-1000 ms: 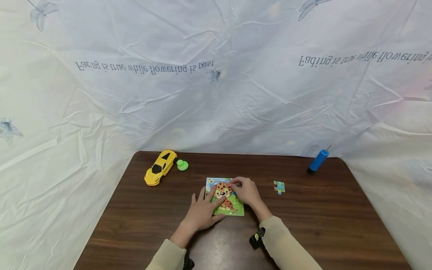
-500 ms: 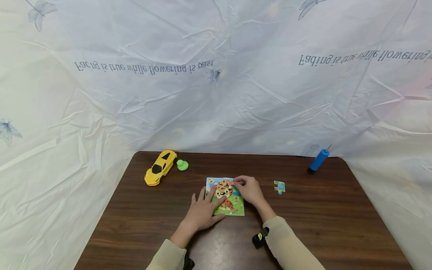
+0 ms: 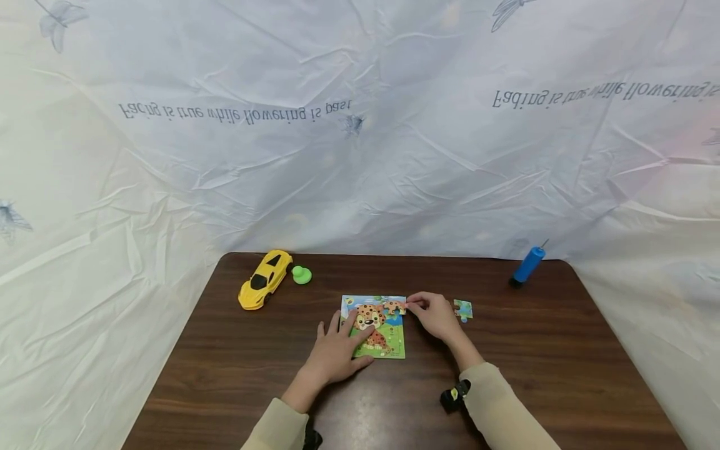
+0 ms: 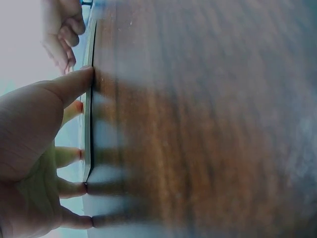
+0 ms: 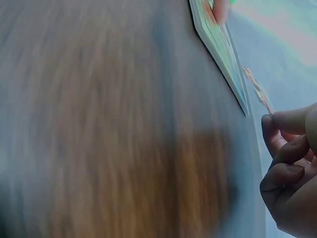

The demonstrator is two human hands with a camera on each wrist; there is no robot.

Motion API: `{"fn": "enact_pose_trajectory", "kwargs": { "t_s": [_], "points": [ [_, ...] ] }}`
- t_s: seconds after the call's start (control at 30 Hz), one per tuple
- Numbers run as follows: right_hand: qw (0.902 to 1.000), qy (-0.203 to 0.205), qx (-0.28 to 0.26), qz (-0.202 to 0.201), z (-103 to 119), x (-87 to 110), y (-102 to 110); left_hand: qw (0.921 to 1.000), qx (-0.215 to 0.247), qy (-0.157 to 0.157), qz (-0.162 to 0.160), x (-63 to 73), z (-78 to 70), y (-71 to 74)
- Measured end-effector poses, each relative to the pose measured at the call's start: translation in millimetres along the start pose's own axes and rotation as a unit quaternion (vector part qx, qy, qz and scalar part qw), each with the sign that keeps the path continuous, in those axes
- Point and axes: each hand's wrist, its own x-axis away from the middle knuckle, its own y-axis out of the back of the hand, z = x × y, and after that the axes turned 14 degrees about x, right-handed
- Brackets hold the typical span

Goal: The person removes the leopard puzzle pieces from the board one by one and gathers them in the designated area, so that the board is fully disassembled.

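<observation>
A jigsaw puzzle board (image 3: 396, 345) with a spotted leopard cub on green and blue lies flat at the table's middle. Fingers spread, my left hand (image 3: 333, 356) rests across its left side; the left wrist view shows the thumb on the board's near edge. Between thumb and forefinger my right hand (image 3: 435, 317) pinches an orange spotted puzzle piece (image 3: 394, 307), which overlaps the board's upper right in the head view. From the right wrist, this piece (image 5: 258, 90) appears tilted and raised over the board's corner. Another blue-green puzzle piece (image 3: 464, 309) lies to the right, partly behind the right hand.
A yellow toy car (image 3: 265, 280) and a small green knob-shaped thing (image 3: 302, 275) stand at the back left of the wooden table (image 3: 253, 369). At the back right lies a blue hand pump (image 3: 529, 265) with a needle tip. A white printed sheet (image 3: 360, 187) hangs behind.
My right hand has moved right from the board's upper part with the spotted piece in its fingertips, which now shows more fully. The left hand keeps its place on the board.
</observation>
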Motion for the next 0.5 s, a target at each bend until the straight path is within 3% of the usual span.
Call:
{"fn": "enact_pose_trajectory", "kwargs": {
  "t_s": [0.5],
  "points": [
    [0.9995,-0.018,0.027,-0.004,-42,8.3,41,1.0000,0.007,-0.003,0.000,1.0,-0.6,0.7]
  ]
}}
